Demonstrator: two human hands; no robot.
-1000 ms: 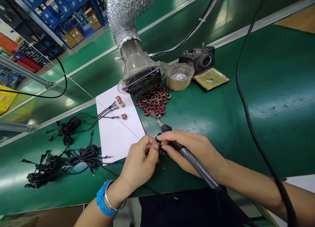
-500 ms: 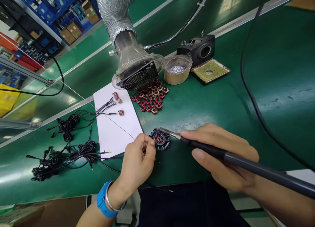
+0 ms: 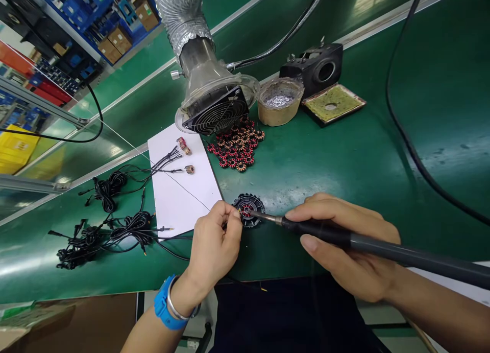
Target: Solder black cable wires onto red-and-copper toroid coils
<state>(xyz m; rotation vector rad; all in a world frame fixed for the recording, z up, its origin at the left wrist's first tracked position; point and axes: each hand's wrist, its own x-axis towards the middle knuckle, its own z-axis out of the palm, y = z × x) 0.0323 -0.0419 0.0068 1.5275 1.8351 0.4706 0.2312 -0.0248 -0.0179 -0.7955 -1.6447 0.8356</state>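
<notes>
My right hand (image 3: 352,245) grips a soldering iron (image 3: 325,233) like a pen. Its tip touches or hovers just over the red-wound middle of a round black toothed part (image 3: 257,202) on the bench; I cannot tell which. At that part's left edge, my left hand (image 3: 216,240) is closed in a pinch, with a thin strand of solder wire (image 3: 184,188) running into it from the upper left. A bit of yellow shows by the fingertips. What else the fingers hold is hidden.
A fume extractor (image 3: 218,108) hangs over a pile of red and copper coils (image 3: 239,146). Behind are a solder-filled pot (image 3: 278,117), a black iron stand (image 3: 316,67) and a yellow sponge tray (image 3: 333,105). Bundled black cables (image 3: 132,228) lie left, beside white paper (image 3: 179,199).
The soldering iron's tip has moved down from the toothed part's upper rim to its middle. My left hand stays pinched at the part's edge. The view has shifted slightly.
</notes>
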